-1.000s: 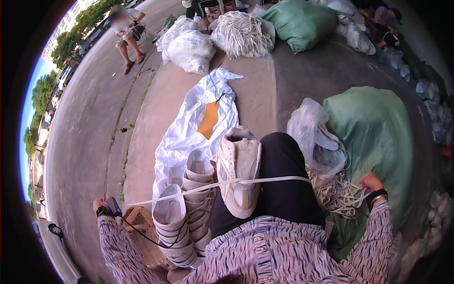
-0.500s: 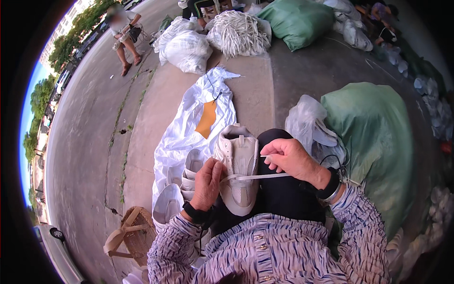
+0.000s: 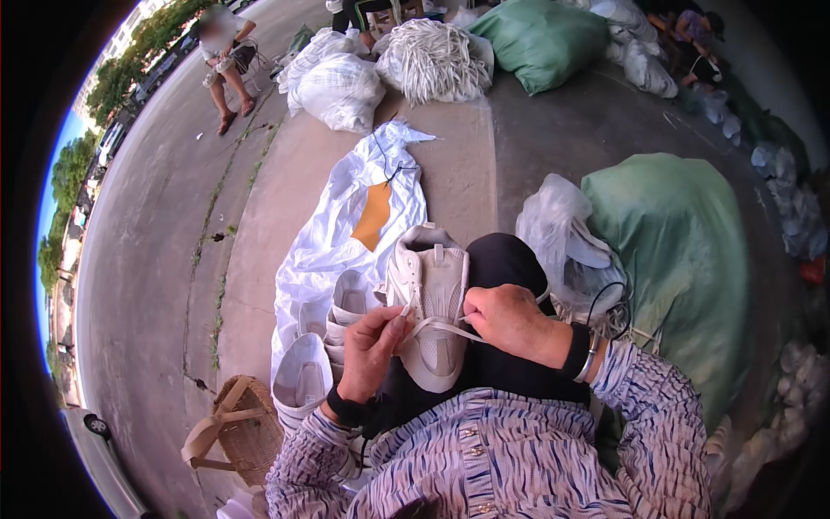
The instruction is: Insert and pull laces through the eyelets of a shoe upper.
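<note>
1. The shoe (image 3: 439,298) lies on our dark trousers (image 3: 506,255), between our hands; its long axis runs roughly 12 to 6 o'clock, toe toward us at 6.
2. Our left hand (image 3: 370,350), at the shoe's 8 o'clock, holds the lace (image 3: 443,325) in a narrow pinch.
3. Our right hand (image 3: 523,327), around 3 o'clock, pinches the lace too (its fingertips partly hidden).
4. The lace crosses the shoe from about 9 to 3; our left fingertips, overlapping the shoe's edge, look nearer its midline.
</note>
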Motion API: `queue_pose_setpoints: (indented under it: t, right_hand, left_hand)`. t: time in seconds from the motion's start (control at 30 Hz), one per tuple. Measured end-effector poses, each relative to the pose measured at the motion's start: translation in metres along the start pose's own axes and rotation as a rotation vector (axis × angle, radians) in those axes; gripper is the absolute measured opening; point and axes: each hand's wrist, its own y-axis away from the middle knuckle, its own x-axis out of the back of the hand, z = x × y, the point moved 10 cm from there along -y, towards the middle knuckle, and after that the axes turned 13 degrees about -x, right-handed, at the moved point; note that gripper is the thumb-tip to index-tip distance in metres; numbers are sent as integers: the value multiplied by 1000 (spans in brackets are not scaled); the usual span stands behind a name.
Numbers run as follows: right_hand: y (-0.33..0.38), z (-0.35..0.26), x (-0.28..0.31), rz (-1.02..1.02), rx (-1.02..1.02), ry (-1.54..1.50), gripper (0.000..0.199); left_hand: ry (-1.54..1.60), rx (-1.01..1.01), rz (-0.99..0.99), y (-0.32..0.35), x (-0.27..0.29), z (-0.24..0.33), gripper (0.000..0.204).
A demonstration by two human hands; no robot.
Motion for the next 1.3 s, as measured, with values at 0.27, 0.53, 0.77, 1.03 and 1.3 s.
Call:
queue_pose_setpoints:
  t: [0.27, 0.53, 0.77, 1.03, 1.3]
  right_hand:
    - [1, -10, -6, -7, 49, 90, 7]
    - [2, -12, -1, 35, 52, -47, 10]
    - [-2, -3, -12, -183, -8, -165, 7]
    - [13, -48, 5, 2, 432, 240, 5]
    - [23, -79, 10, 97, 722, 488, 12]
  left_hand:
    - [-190, 32, -47, 8, 9, -20, 19]
    - [-123, 40, -20, 2, 5, -17, 24]
    - [-189, 44, -17, 0, 2, -14, 21]
    - [-1243, -594, -314, -7, -46, 58, 13]
    - [-1268, -1083, -761, -12, -80, 90, 20]
